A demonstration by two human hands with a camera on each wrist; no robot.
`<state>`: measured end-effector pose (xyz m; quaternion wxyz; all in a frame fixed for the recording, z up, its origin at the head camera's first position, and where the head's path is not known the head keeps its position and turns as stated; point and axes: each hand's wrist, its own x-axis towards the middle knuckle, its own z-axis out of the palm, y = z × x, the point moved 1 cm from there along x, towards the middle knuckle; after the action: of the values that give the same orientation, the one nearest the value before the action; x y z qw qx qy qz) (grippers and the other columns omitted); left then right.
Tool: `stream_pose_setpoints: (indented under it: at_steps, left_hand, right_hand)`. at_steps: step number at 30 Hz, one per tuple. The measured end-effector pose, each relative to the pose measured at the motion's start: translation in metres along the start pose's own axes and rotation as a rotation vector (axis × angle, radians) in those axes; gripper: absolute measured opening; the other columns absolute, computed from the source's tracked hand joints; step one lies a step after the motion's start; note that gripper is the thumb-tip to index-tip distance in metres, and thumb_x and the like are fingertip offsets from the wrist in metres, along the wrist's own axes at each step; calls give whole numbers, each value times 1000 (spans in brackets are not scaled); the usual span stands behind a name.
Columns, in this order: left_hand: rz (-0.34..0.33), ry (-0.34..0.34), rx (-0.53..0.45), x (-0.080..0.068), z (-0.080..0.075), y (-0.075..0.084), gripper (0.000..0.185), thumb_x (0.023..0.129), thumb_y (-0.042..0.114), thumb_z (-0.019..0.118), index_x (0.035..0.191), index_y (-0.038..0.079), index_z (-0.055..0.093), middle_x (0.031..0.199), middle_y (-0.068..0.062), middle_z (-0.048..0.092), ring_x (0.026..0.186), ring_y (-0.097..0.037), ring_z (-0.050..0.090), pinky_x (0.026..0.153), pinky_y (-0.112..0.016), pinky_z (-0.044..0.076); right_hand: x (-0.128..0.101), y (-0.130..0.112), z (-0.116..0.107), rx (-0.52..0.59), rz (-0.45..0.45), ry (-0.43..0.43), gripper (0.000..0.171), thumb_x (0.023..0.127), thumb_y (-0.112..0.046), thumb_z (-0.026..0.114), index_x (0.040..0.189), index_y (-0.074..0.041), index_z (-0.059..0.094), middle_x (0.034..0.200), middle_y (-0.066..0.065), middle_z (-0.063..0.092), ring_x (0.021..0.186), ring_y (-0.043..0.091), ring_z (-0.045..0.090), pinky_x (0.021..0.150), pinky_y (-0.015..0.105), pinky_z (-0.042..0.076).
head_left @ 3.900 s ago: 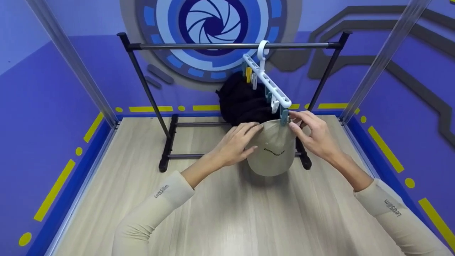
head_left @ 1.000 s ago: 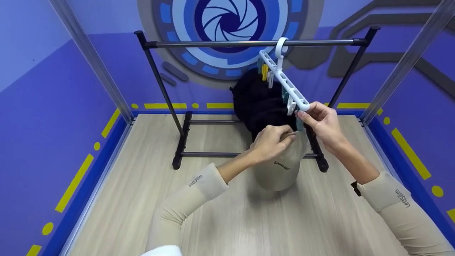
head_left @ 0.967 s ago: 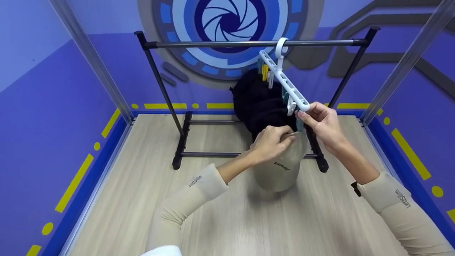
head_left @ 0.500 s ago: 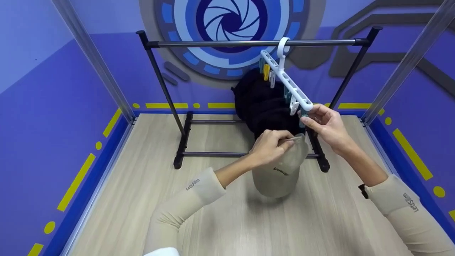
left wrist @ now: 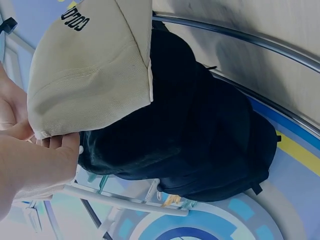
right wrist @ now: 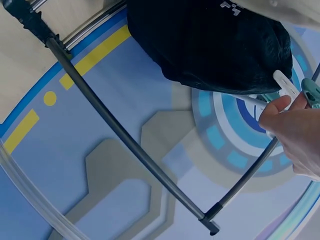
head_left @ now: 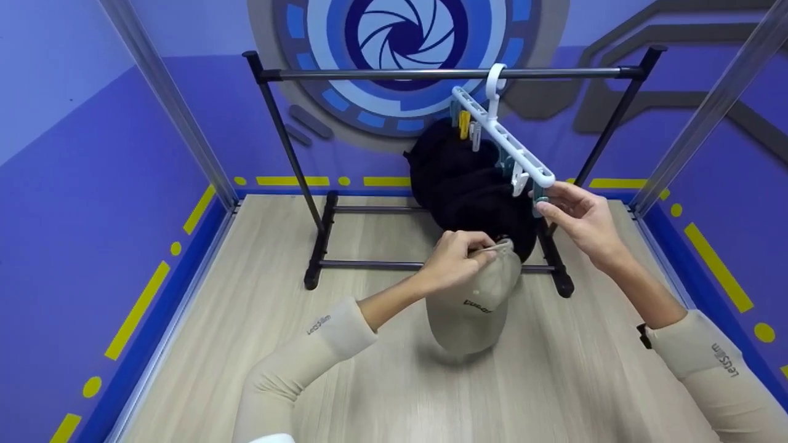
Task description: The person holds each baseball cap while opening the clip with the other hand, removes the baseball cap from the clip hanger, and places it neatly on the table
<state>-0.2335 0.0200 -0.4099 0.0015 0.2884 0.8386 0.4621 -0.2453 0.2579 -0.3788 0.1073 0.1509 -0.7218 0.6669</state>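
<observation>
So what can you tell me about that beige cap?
The beige cap looks like soft cotton twill, with dark embroidered lettering on its front and stitched seams. It hangs free of the clip hanger, crown downward above the wooden floor. The left hand pinches its top edge; behind it hangs a black cap.

We get bright, even light overhead in the head view, soft shadow under the beige cap [head_left: 468, 307], edges bowed by the wide lens. Both wrist views look dimmer, hands blurred close-up.
</observation>
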Motion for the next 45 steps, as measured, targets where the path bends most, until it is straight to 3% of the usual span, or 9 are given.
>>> stream_pose_setpoints:
  at_steps: [8, 13, 18, 26, 33, 37, 41, 45]
  left_hand:
    - [-39, -3, 3, -4, -5, -7, 10, 95, 14, 69, 98, 10, 78, 68, 6, 62, 60, 0, 45, 61, -16, 38]
    - [-51, -8, 31, -11, -8, -12, 11, 95, 16, 69, 100, 11, 78, 67, 6, 60, 59, 0, 45, 61, -16, 37]
    - [-68, -16, 33, -24, -11, -18, 11, 95, 14, 69, 99, 9, 78, 74, 0, 70, 61, 0, 49, 63, -16, 40]
    - [-100, -64, -38, -40, -13, -29, 12, 95, 10, 66, 100, 6, 77, 73, 1, 66, 60, 0, 47, 60, -16, 38]
    - [-123, -69, -32, -52, -16, -41, 12, 95, 9, 66, 99, 6, 77, 80, -6, 73, 65, -1, 52, 64, -17, 42]
    - [-138, -45, -9, -60, -21, -52, 13, 94, 8, 65, 100, 5, 76, 82, -6, 75, 67, 1, 54, 67, -16, 44]
    - [-157, -3, -10, -71, -29, -65, 13, 94, 6, 64, 100, 3, 75, 81, -7, 74, 65, 0, 52, 66, -16, 44]
    - [-208, 46, -54, -85, -38, -81, 10, 94, 4, 65, 97, 2, 74, 80, -7, 73, 67, -2, 54, 66, -16, 45]
  right_hand:
    - [-3, 0, -13, -66, -22, -6, 30, 91, 11, 67, 119, 2, 70, 93, -8, 74, 82, 3, 69, 74, 14, 55]
    - [-5, 6, -17, -64, -23, -10, 27, 89, 15, 66, 115, 10, 69, 92, -6, 75, 82, 3, 70, 73, 16, 56]
    - [-10, 17, -19, -174, -53, -122, 32, 90, 13, 66, 122, 16, 62, 101, -11, 73, 92, 2, 69, 80, 15, 55]
    - [-23, 35, -27, -394, -172, -242, 43, 89, 10, 69, 132, 6, 63, 125, -15, 65, 113, -3, 62, 94, 10, 48]
    - [-29, 42, -35, -596, -170, -253, 51, 92, -5, 74, 140, 0, 59, 143, 19, 59, 128, -15, 44, 104, 2, 29]
    - [-31, 44, -38, -615, -163, -253, 52, 92, -8, 74, 141, -3, 58, 146, 19, 57, 131, -18, 38, 105, 1, 26]
    - [-34, 46, -41, -621, -149, -269, 52, 94, -10, 73, 143, -4, 57, 149, 16, 56, 134, -13, 40, 105, 2, 26]
    - [-37, 49, -47, -645, -114, -270, 52, 94, -13, 73, 144, -7, 57, 150, 15, 54, 141, 11, 46, 112, 16, 34]
